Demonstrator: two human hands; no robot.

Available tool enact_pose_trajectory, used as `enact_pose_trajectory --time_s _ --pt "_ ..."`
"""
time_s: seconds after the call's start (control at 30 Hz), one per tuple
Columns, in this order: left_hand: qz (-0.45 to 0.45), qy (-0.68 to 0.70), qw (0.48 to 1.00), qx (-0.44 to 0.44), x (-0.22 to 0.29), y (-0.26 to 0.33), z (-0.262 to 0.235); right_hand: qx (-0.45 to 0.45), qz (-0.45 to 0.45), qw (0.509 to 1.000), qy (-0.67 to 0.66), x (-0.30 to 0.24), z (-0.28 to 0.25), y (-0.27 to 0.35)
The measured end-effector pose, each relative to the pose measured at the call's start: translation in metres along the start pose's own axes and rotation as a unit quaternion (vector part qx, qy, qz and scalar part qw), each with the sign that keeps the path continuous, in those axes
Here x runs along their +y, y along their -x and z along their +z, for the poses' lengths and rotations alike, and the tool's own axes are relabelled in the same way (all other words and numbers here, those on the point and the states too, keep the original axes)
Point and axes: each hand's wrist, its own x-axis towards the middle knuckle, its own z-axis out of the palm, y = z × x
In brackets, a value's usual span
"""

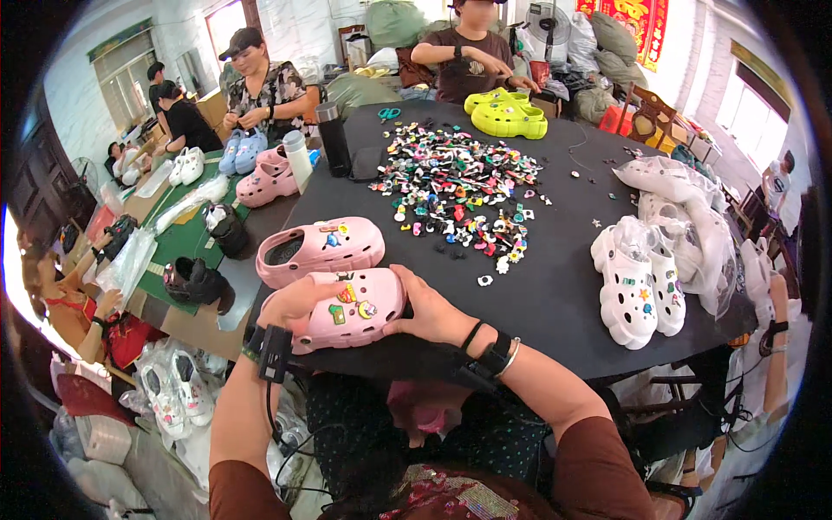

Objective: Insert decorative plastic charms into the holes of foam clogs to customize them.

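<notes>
A pink clog (355, 310) with several small colourful charms on its top rests at the near edge of the black table (555, 286). My left hand (290, 305) cups its heel end and my right hand (426, 314) grips its toe end. A second pink clog (319, 247) with charms lies just behind it, untouched. A wide pile of loose shoe charms (455, 186) is spread over the table's middle.
A pair of white clogs (637, 286) in clear bags lies at the right. Yellow clogs (507, 114) sit far back by a person. A dark bottle (334, 139) and a pink clog (269, 180) stand at the left. Other people work at the green table (178, 238).
</notes>
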Motion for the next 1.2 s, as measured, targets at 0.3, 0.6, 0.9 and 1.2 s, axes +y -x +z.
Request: enact_pose_trajectory --time_s 0.3,0.6,0.9,1.2 --pt "0.061 0.005 0.99 0.125 -0.007 0.021 0.02 0.104 0.068 0.97 0.21 0.074 -0.105 -0.026" --pt "0.103 0.021 0.992 0.075 -0.032 0.017 -0.004 0.039 0.149 0.952 0.265 0.109 -0.124 -0.049" --pt "0.109 0.033 0.993 0.032 -0.032 0.022 0.003 -0.018 0.139 0.94 0.312 0.104 -0.123 -0.044" --pt "0.079 -0.014 0.995 0.062 -0.017 0.033 0.005 0.049 0.009 0.947 0.319 0.092 -0.122 -0.037"
